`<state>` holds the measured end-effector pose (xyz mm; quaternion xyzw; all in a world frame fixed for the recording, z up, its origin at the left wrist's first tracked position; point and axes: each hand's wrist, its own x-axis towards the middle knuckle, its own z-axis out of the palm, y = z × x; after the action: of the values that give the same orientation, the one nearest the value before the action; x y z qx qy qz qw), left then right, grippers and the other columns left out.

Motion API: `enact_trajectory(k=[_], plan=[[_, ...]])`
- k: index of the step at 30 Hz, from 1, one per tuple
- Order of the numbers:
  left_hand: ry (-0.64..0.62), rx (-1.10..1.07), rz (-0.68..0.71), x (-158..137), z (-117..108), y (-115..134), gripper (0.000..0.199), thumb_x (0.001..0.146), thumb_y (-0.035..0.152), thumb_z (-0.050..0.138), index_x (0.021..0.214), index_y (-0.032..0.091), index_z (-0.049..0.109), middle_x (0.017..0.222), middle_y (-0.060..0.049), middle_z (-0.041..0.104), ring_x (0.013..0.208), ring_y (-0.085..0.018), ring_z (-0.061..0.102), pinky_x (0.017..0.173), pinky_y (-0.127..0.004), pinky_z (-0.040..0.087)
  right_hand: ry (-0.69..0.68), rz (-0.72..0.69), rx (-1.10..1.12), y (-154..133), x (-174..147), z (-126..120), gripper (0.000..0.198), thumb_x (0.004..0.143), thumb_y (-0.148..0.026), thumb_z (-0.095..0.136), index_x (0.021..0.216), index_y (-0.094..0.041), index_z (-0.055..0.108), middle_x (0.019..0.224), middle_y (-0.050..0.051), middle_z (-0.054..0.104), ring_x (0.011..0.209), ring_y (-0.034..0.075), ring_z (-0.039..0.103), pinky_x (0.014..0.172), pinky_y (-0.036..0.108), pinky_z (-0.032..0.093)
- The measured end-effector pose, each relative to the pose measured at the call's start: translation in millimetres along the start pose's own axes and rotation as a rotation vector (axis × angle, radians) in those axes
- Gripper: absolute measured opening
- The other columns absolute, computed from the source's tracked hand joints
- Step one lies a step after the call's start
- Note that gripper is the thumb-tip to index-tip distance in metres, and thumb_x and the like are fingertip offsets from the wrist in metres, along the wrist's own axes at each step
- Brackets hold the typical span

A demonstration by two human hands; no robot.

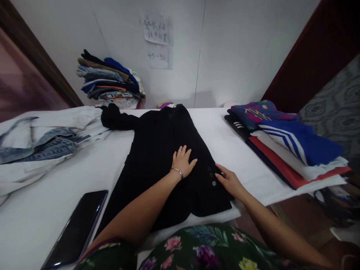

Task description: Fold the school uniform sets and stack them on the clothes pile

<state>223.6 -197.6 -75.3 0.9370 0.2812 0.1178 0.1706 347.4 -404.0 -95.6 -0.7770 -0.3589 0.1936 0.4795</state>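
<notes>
A black jacket [157, 150] lies spread on the white-covered table in front of me, its collar toward the wall. One sleeve is bunched out to the far left. Several dark buttons show near its right edge. My left hand [182, 162] rests flat on the middle of the cloth, fingers spread, a bracelet at the wrist. At the right edge, by the buttons, my right hand [231, 183] grips the fabric, thumb on top; its other fingers are partly hidden.
Folded clothes [112, 80] are stacked against the wall. Another pile [281, 138] lies at the right edge of the table [208, 120]. Pale garments and denim [53, 144] lie at left, with a dark phone [78, 228] nearer me. Paper signs [157, 32] hang on the wall.
</notes>
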Motion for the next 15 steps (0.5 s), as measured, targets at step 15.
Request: enact_trajectory(k=[15], plan=[[-0.084,0.001,0.201,-4,-2,2,0.059,0.089,0.052,0.042,0.138,0.02,0.044,0.152,-0.009,0.033,0.143,-0.025,0.019,0.116,-0.05,0.014,-0.023,-0.418,-0.517,-38,39,-4,0.054,0.09,-0.044,0.045,0.14,-0.024,0.044,0.147,0.007,0.04,0.135,0.025,0.037,0.111,0.043,0.035]])
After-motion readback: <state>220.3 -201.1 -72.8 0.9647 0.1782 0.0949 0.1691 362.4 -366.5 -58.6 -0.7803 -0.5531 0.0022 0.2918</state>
